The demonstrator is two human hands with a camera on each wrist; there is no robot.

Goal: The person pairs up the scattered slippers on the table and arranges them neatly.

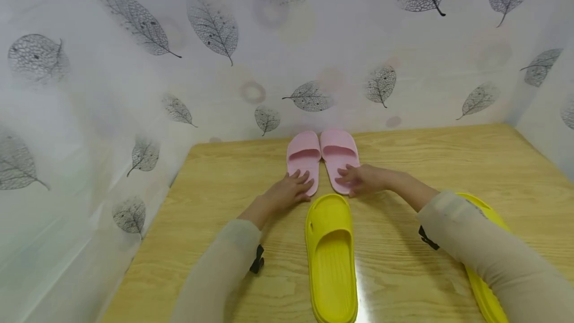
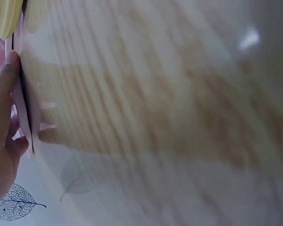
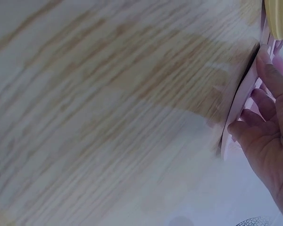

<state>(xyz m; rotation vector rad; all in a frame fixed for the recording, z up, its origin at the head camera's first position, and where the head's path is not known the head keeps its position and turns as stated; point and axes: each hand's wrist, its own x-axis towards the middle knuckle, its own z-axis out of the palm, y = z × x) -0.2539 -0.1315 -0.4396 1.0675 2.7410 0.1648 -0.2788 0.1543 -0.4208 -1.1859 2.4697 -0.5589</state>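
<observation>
Fingers spread, the left hand point(image 1: 289, 192) rests at the left pink slipper point(image 1: 304, 144) and the right hand point(image 1: 365, 179) at the right pink slipper point(image 1: 338, 140), that pair looking nearly squared by the wall point(image 1: 233, 108), while the middle yellow slipper point(image 1: 333, 275) and outer yellow slipper point(image 1: 486, 293) lie unpaired.

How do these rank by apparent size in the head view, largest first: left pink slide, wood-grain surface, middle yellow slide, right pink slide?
1. Wood-grain surface
2. Middle yellow slide, helped by lying nearer the camera
3. Left pink slide and right pink slide: they look alike, so unranked
</observation>
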